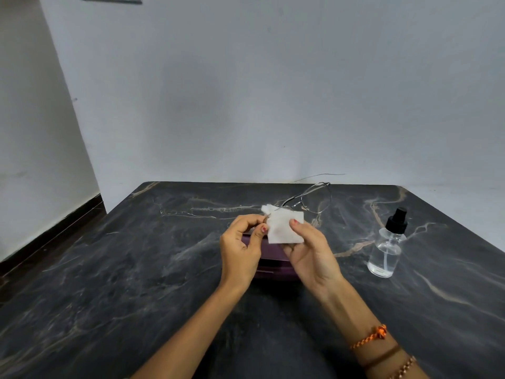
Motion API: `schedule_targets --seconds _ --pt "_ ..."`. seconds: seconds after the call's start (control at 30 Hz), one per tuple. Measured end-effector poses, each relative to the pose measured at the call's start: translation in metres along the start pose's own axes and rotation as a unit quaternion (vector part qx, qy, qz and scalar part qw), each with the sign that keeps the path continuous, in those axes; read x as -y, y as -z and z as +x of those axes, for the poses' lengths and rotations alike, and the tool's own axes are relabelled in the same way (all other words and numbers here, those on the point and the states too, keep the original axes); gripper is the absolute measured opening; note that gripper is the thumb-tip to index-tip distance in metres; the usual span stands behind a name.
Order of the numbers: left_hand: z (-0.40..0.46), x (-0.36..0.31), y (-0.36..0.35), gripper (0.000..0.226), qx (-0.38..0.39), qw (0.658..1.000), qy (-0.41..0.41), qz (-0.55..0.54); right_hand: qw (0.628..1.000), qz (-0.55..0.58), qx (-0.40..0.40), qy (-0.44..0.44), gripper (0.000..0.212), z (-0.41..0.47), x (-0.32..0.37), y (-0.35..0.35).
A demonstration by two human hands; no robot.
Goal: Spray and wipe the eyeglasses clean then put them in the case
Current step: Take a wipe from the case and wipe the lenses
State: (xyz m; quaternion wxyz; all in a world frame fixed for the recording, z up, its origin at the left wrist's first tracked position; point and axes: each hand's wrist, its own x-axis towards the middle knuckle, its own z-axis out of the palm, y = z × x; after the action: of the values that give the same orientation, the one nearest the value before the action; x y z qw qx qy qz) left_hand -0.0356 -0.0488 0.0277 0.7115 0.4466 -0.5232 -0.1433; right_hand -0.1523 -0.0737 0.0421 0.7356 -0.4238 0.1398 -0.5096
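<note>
While pinching glasses (pixel 314 198) in left hand (pixel 240 251), right hand (pixel 310 248) clamped on cloth (pixel 284 228), wipe along frame running up-right.

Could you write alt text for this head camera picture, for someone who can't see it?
Two bare hands hold wire-framed eyeglasses above a dark marble table; the right hand presses a white cloth on them, the left hand pinches the frame. A purple case lies beneath, a spray bottle stands right.

A dark marble table (pixel 109 283) meets a pale grey wall (pixel 246 91).
</note>
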Motion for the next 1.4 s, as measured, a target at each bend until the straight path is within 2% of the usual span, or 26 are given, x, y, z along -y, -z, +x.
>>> schedule_targets --seconds 0.07,0.1,0.2,0.33,0.4,0.47,0.57,0.67,0.77,0.9,0.93,1.07,1.17,1.27,1.4 --pt "0.001 0.000 0.001 0.020 -0.004 1.000 0.009 -0.005 1.000 0.013 0.001 -0.017 0.017 0.000 0.003 0.002" --pt "0.001 0.000 0.001 0.019 -0.004 1.000 0.009 -0.006 1.000 -0.001 -0.010 -0.015 0.013 0.001 0.002 0.005" --pt "-0.001 -0.003 -0.002 0.018 0.003 1.000 -0.006 -0.009 0.999 -0.029 -0.037 -0.010 0.020 0.001 0.003 0.003" --pt "-0.004 -0.004 -0.005 0.022 0.021 0.999 -0.020 -0.013 0.993 0.083 -0.079 0.001 0.076 0.003 0.001 0.002" --pt "-0.005 -0.002 -0.006 0.022 0.038 0.999 -0.018 -0.019 0.984 0.156 -0.084 0.001 0.085 0.004 -0.002 0.004" --pt "-0.004 -0.002 -0.005 0.019 0.052 0.998 -0.021 -0.022 0.981 0.175 -0.082 -0.008 0.085 0.004 -0.004 0.002" --pt "-0.001 -0.003 -0.003 0.014 0.064 0.997 -0.030 -0.027 0.994 0.094 -0.059 -0.010 0.075 0.003 0.000 0.005" --pt "-0.003 -0.003 -0.004 0.011 0.073 0.997 -0.025 -0.027 0.999 -0.022 -0.027 0.010 0.057 0.003 0.009 0.009" --pt "-0.001 -0.001 -0.002 0.015 0.073 0.997 -0.022 -0.028 0.995 -0.093 -0.021 0.030 0.056 0.002 0.015 0.008" --pt "0.003 0.000 0.000 0.018 0.065 0.997 0.003 -0.045 0.986 -0.153 -0.055 0.042 0.016 -0.002 0.020 0.004" --pt "0.003 0.000 -0.001 0.022 0.063 0.997 0.015 -0.050 0.985 -0.157 -0.061 0.044 0.013 -0.003 0.019 0.003" --pt "0.001 -0.002 -0.003 0.026 0.051 0.994 0.049 -0.084 0.995 -0.051 -0.080 0.019 0.022 -0.002 0.010 0.001" --pt "0.000 -0.003 -0.004 0.023 0.041 0.992 0.058 -0.108 0.996 0.008 -0.084 0.016 0.016 -0.002 0.003 -0.003" --pt "-0.001 -0.003 -0.005 0.025 0.034 0.990 0.065 -0.117 0.995 -0.029 -0.081 0.044 0.017 -0.003 0.001 -0.006" --pt "-0.001 -0.003 -0.003 0.027 0.038 0.990 0.063 -0.119 0.977 -0.166 -0.102 0.085 0.027 -0.004 0.003 -0.004"
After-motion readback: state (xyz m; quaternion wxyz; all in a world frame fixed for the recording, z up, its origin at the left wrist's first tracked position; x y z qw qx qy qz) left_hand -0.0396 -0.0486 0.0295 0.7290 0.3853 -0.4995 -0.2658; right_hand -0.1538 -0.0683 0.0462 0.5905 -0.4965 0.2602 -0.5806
